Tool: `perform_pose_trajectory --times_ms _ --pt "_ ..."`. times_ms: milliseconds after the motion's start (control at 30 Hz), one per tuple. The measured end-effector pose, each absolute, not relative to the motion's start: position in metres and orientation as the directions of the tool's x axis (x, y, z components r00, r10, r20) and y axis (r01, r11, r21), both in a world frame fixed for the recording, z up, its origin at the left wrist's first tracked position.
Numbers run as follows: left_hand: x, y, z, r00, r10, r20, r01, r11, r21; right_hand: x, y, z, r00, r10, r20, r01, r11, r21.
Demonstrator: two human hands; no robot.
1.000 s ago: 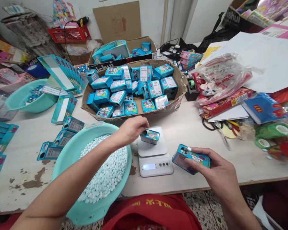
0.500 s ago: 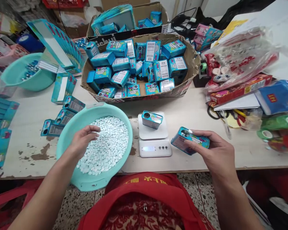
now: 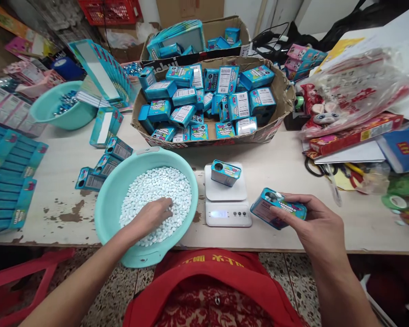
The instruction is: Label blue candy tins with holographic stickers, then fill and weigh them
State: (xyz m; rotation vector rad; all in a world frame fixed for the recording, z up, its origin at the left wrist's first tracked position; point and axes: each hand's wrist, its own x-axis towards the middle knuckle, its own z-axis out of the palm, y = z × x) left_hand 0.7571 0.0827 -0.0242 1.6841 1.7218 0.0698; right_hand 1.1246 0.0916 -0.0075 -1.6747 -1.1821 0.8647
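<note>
My left hand (image 3: pixel 153 217) is down in a pale green basin (image 3: pixel 106 200), its curled fingertips among small white candies (image 3: pixel 150 179). Whether any are gripped is partly hidden under the fingers. My right hand (image 3: pixel 313 218) grips a blue candy tin (image 3: pixel 276 210) just right of the scale, above the table. The tin lies tilted, its round hole facing left, with something white by the thumb and hole. A second blue tin (image 3: pixel 225 172) rests on the pan of a white kitchen scale (image 3: pixel 225 193), whose display is lit.
A cardboard box (image 3: pixel 282 104) full of blue tins stands behind the scale, with another box (image 3: pixel 243 29) beyond. Several tins (image 3: pixel 104 165) stand left of the basin. A second basin (image 3: pixel 68 119) sits far left. Bags, tape and scissors (image 3: pixel 314 167) lie at the right.
My left hand has moved right and down from above the basin's left side into the candies. My right hand still holds the tin. The whole view has shifted slightly.
</note>
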Motion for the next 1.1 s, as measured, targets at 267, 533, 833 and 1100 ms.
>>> perform_pose_trajectory --times_ms 267,533,833,1100 --pt "0.733 0.082 -0.012 -0.056 0.805 -0.591 0.095 0.593 0.799 1.124 0.095 -0.009 0.334 0.942 -0.045 0.393 -0.182 -0.902" --pt "0.751 0.094 -0.015 0.016 0.682 -0.731 -0.197 0.719 0.667 1.123 0.102 -0.014 0.319 0.946 -0.065 0.375 -0.189 -0.908" --pt "0.782 0.163 0.047 0.239 0.801 -0.548 0.232 0.501 0.834 1.129 0.105 -0.013 0.327 0.937 -0.126 0.347 -0.243 -0.906" --pt "0.869 0.213 0.067 0.479 0.786 -0.391 0.714 -0.091 0.694 1.132 0.106 -0.015 0.327 0.931 -0.164 0.278 -0.261 -0.924"
